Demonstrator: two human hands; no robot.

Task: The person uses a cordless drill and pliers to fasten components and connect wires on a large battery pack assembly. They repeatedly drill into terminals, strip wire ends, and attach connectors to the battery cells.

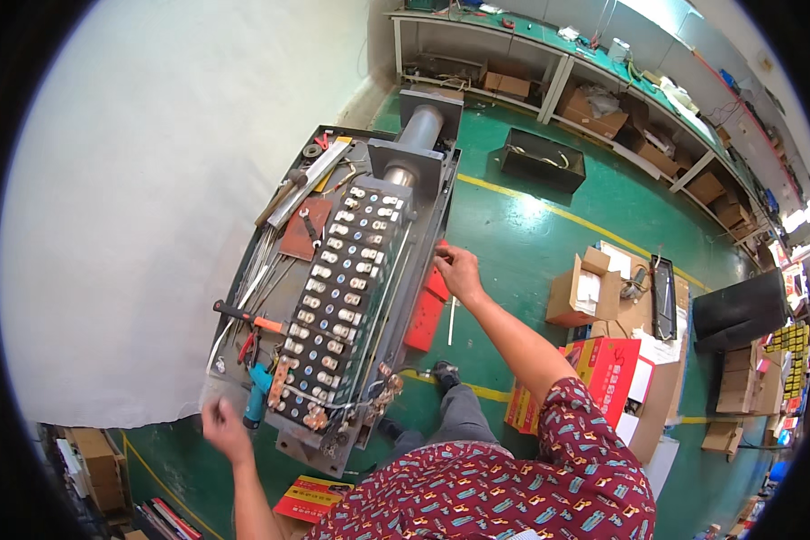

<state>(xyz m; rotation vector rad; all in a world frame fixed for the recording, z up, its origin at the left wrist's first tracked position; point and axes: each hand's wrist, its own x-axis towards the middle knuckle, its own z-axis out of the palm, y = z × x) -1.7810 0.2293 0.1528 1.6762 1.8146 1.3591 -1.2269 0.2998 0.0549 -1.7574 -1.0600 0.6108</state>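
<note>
Green floor, red bar against right-hand fingers

battery rack: hand tools on tray to its left | plastic case against its right side | cardboard boxes farther right | workbench shelves behind

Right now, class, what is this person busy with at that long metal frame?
A person leans over a long metal frame holding rows of battery cells. Their right hand grips the frame's right edge by a red panel. Their left hand is at the near corner beside a blue tool. Hand tools lie along the left side.
</note>
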